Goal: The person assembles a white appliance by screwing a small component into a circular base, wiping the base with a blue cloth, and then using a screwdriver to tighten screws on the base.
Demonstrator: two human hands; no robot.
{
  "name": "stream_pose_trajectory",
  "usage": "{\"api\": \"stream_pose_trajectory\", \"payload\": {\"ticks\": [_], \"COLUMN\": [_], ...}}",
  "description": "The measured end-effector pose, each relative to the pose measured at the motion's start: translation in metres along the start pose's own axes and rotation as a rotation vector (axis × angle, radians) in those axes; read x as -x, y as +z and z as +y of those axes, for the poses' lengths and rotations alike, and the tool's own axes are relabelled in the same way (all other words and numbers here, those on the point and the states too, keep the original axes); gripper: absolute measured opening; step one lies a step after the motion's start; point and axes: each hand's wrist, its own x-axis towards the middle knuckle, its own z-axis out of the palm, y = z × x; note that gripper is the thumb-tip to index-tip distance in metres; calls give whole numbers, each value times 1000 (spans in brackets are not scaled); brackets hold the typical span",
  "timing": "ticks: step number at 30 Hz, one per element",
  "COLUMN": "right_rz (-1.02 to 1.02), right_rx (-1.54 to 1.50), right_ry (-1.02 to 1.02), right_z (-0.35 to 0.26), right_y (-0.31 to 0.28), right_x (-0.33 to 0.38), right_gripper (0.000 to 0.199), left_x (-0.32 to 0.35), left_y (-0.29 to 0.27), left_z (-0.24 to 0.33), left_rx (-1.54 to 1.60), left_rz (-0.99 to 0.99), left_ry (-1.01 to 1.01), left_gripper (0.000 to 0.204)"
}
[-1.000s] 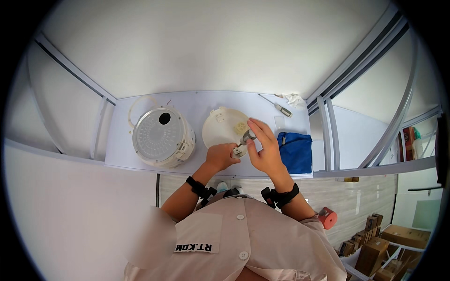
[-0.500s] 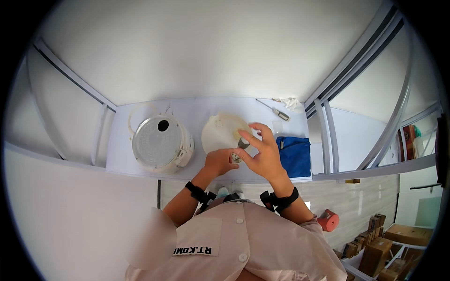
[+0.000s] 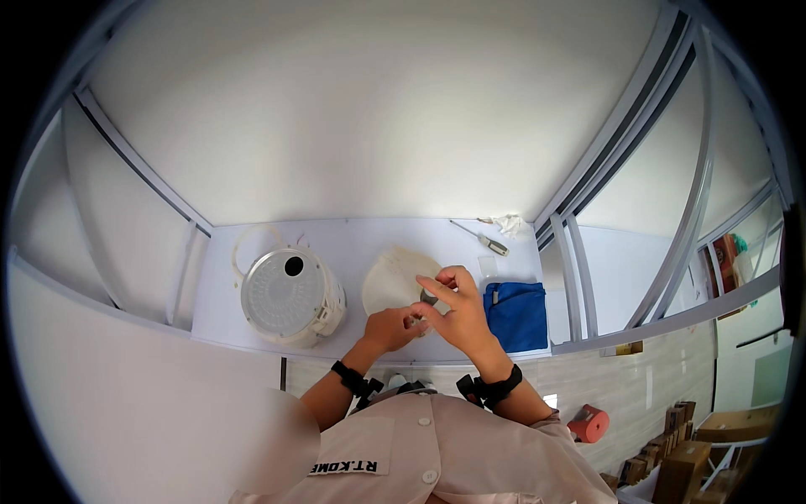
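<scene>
My right hand (image 3: 462, 312) pinches a small dark grey, rounded part (image 3: 429, 296) between thumb and fingers. Beside it, my left hand (image 3: 391, 328) is closed, its thumb and fingertips nearly meeting my right thumb; whatever sits in them is too small and covered to name. Both hands are over the near right side of a round, cream-white lid-like piece (image 3: 388, 281) lying on the white table. To the left stands a white round appliance body (image 3: 329, 312) with a grey metal face (image 3: 281, 301) on top and a black round hole in it.
A screwdriver (image 3: 493, 244) lies at the back right, near crumpled white tissue (image 3: 509, 223). A blue fabric pouch (image 3: 515, 317) rests at the table's right edge. A pale hose loop (image 3: 238, 252) is behind the appliance. Metal frame posts (image 3: 579, 269) border the right side.
The whole scene sits lower in view as the head tilts up. My hands stay together over the lid-like piece, and the small grey part remains in my right fingers.
</scene>
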Motion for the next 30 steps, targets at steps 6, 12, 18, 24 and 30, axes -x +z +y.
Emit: {"api": "stream_pose_trajectory", "payload": {"ticks": [6, 12, 18, 24, 30], "right_rz": [-2, 15, -86, -99, -80], "right_rx": [-70, -118, -217, -318, -91], "right_ry": [43, -120, -58, -21, -119], "right_z": [13, 12, 11, 2, -9], "right_y": [-5, -9, -5, -6, -7], "right_x": [1, 7, 18, 12, 9], "right_gripper": [44, 44, 43, 49, 54], "left_x": [-5, -6, -2, -2, 0], "left_y": [25, 29, 34, 28, 23], "left_z": [-11, -14, -10, -8, -21], "left_rx": [-81, -143, -115, -61, -98], "left_rz": [96, 190, 273, 253, 414], "left_ry": [138, 200, 133, 19, 50], "left_gripper": [26, 22, 20, 22, 30]}}
